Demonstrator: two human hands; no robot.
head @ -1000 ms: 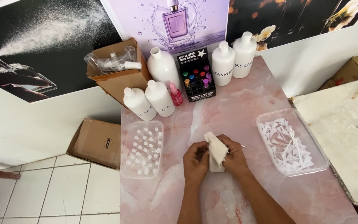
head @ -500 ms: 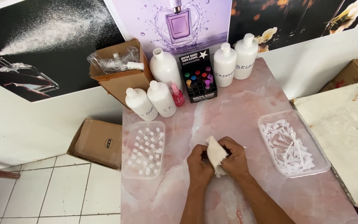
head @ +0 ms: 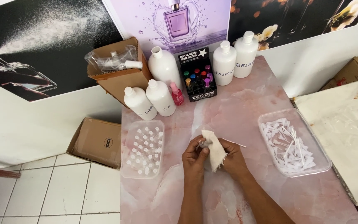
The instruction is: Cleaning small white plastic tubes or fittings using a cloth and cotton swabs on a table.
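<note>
Both hands meet over the pink table (head: 270, 95): the left hand (head: 194, 159) pinches a small vial (head: 204, 143) (mostly hidden), the right hand (head: 232, 157) grips a cloth (head: 213, 150) against it.

A small off-white frayed cloth (head: 213, 149) is draped between both hands above the pink marbled counter (head: 249, 108), wrapped partly round a tiny clear glass vial (head: 204, 143) with a thin white stem pointing right.
</note>
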